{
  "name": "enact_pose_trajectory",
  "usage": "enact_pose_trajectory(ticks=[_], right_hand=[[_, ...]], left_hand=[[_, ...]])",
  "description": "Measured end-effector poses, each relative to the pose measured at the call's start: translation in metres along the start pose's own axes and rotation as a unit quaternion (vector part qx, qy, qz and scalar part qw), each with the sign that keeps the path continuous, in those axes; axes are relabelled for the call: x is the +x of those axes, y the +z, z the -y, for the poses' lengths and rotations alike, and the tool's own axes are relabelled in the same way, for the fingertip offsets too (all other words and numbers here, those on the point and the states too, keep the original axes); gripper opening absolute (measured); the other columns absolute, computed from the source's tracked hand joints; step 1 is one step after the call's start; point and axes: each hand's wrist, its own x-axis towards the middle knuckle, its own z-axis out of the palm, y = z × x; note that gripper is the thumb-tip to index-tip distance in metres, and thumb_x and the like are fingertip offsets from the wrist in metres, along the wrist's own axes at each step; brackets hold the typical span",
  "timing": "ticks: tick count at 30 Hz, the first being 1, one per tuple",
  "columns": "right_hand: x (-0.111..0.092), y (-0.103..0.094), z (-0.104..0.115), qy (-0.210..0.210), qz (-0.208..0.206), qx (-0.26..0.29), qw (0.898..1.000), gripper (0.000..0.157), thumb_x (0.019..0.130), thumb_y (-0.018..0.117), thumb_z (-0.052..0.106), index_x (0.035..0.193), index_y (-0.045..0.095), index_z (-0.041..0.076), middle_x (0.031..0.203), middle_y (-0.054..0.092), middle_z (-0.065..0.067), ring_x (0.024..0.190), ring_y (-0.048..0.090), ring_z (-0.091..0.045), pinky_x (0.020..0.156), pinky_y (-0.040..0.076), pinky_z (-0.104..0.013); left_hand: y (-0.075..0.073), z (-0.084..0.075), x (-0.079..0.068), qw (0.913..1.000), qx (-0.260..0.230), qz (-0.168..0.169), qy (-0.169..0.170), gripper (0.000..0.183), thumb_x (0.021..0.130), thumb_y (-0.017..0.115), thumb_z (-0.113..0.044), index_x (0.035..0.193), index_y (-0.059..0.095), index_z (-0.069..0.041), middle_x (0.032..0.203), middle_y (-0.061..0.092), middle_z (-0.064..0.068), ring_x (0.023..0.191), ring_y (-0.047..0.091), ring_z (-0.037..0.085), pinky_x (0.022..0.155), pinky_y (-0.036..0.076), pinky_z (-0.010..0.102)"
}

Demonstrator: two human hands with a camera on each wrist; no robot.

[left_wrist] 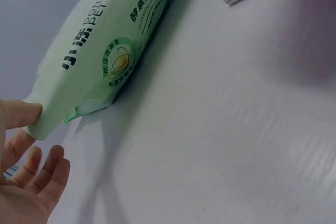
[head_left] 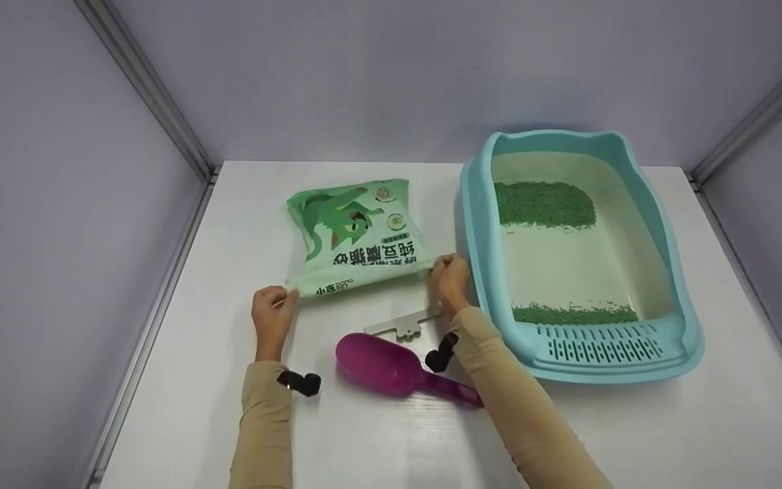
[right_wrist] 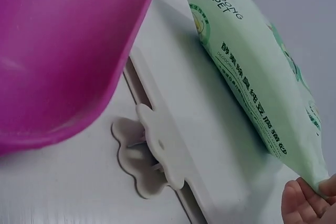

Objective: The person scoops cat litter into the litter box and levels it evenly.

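Note:
A green bag of cat litter [head_left: 364, 231] with a cat drawing lies on the white table, its near edge raised. My left hand [head_left: 273, 314] pinches the left corner of that edge between thumb and index finger, the other fingers loosely bent in the left wrist view. At the opposite corner my right hand [head_left: 451, 280] pinches the edge, also visible in the right wrist view. Between the hands and nearer to me lies a pale bag clip [head_left: 401, 325] with a cloud-shaped grip [right_wrist: 163, 148]. A magenta scoop [head_left: 381, 367] rests just in front of the clip.
To the right stands a blue litter box [head_left: 482, 224], with green litter pellets [head_left: 547, 204] in two patches on its pale floor. Its left wall is close beside my right hand. Grey panels [head_left: 391, 81] border the white table [head_left: 187, 380] at the back and sides.

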Motion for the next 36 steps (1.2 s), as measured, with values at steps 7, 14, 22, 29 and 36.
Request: enact_pose_trajectory(ticks=[7, 14, 22, 29, 36], right_hand=[[0.001, -0.002, 0.001, -0.018, -0.005, -0.064, 0.998, 0.018, 0.098, 0.043, 0.005, 0.105, 0.058, -0.003, 0.100, 0.064, -0.017, 0.086, 0.056, -0.021, 0.075, 0.050, -0.033], [0.003, -0.004, 0.001, -0.014, 0.006, -0.042, 0.999, 0.010, 0.098, 0.041, 0.002, 0.100, 0.051, 0.004, 0.086, 0.058, -0.010, 0.068, 0.052, -0.015, 0.056, 0.039, -0.022], [0.004, -0.003, 0.002, 0.039, 0.018, 0.032, 0.999, 0.016, 0.097, 0.040, 0.000, 0.111, 0.048, 0.000, 0.084, 0.051, -0.006, 0.068, 0.050, -0.013, 0.055, 0.040, -0.021], [0.005, 0.000, -0.001, 0.062, 0.023, 0.094, 0.993, 0.012, 0.098, 0.044, 0.005, 0.107, 0.049, -0.002, 0.074, 0.051, -0.004, 0.056, 0.049, -0.010, 0.047, 0.040, -0.020], [-0.003, -0.001, -0.004, 0.052, 0.020, 0.098, 0.994, 0.018, 0.098, 0.050, 0.012, 0.101, 0.053, -0.005, 0.067, 0.051, -0.001, 0.053, 0.048, -0.008, 0.047, 0.041, -0.018]], left_hand=[[0.002, -0.005, 0.002, 0.9956, -0.055, 0.045, -0.062, 0.021, 0.094, 0.061, -0.014, 0.098, 0.064, 0.006, 0.095, 0.071, 0.026, 0.077, 0.073, 0.020, 0.069, 0.060, 0.021], [0.004, -0.007, 0.000, 0.9957, -0.061, 0.047, -0.051, 0.019, 0.093, 0.062, -0.010, 0.096, 0.063, 0.008, 0.088, 0.071, 0.024, 0.062, 0.066, 0.004, 0.065, 0.060, 0.020], [0.005, -0.011, 0.000, 0.9932, -0.056, 0.051, -0.088, 0.019, 0.091, 0.063, -0.010, 0.097, 0.060, 0.008, 0.080, 0.071, 0.014, 0.057, 0.063, 0.001, 0.061, 0.057, 0.016], [0.001, -0.010, 0.002, 0.9920, -0.057, 0.051, -0.100, 0.018, 0.091, 0.062, -0.008, 0.097, 0.059, 0.008, 0.079, 0.072, 0.014, 0.057, 0.063, 0.001, 0.060, 0.057, 0.016], [-0.001, -0.011, 0.003, 0.9922, -0.049, 0.053, -0.102, 0.017, 0.092, 0.061, -0.008, 0.096, 0.059, 0.008, 0.077, 0.072, 0.014, 0.055, 0.062, -0.001, 0.059, 0.056, 0.015]])
